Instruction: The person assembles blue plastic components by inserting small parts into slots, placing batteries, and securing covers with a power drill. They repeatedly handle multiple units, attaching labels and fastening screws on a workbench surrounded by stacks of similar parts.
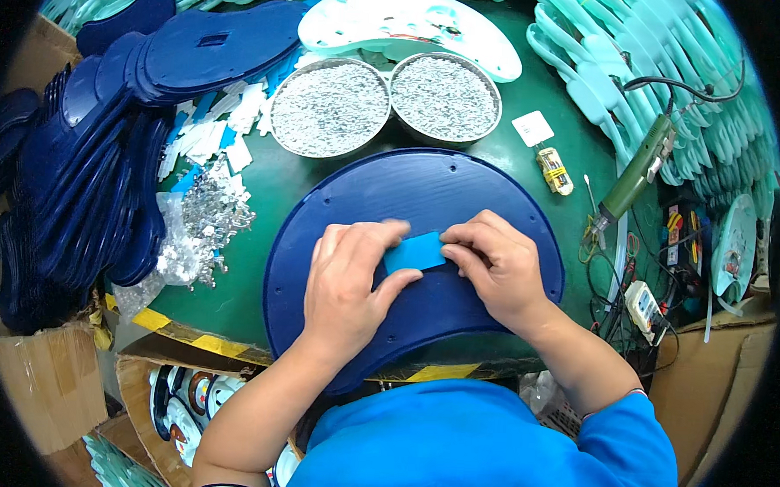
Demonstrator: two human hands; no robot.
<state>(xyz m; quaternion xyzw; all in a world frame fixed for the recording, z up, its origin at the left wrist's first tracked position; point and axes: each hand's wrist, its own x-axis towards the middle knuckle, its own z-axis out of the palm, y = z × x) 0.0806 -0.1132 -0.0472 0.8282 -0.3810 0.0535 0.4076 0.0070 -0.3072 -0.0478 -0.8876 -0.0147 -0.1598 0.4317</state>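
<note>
A dark blue, rounded plastic panel (339, 202) with small holes lies on the green table in front of me. Over its middle is a small bright blue rectangular piece (414, 252), which looks flat. My left hand (347, 281) has the left end of this piece between thumb and fingers, and a fingertip there is slightly blurred. At the opposite end, my right hand (498, 261) pinches the corner between thumb and forefinger. Whether the piece touches the panel or is held just above it, I cannot tell.
Two round bowls (331, 106) of small metallic bits stand behind the panel, before a pale shell (408, 22). Dark blue panels (88, 178) are stacked left, near loose metal parts (208, 214). An electric screwdriver (637, 172), a meter (644, 309) and mint-green parts (606, 79) lie right.
</note>
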